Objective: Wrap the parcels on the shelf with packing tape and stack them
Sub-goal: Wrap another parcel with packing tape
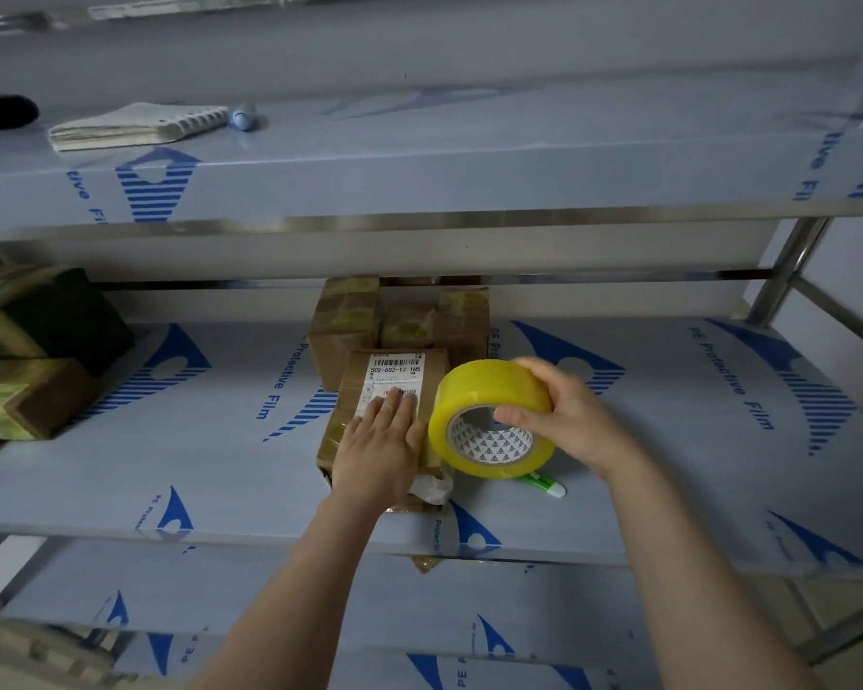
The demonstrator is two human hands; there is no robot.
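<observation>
A brown cardboard parcel [355,390] with a white shipping label lies on the middle shelf [195,470]. My left hand [379,445] rests flat on its top, fingers together over the label. My right hand [569,415] grips a yellow roll of packing tape [484,390], held upright just right of the parcel and slightly above the shelf. Behind the parcel stand two taped parcels [345,321] close together. More taped parcels [31,361] sit stacked at the shelf's left end.
A green and white pen-like cutter [544,483] lies under the tape roll. On the upper shelf [469,156] are a folded cloth [135,124], a small blue object [242,116] and a black object [3,111]. A steel post [788,271] stands at right.
</observation>
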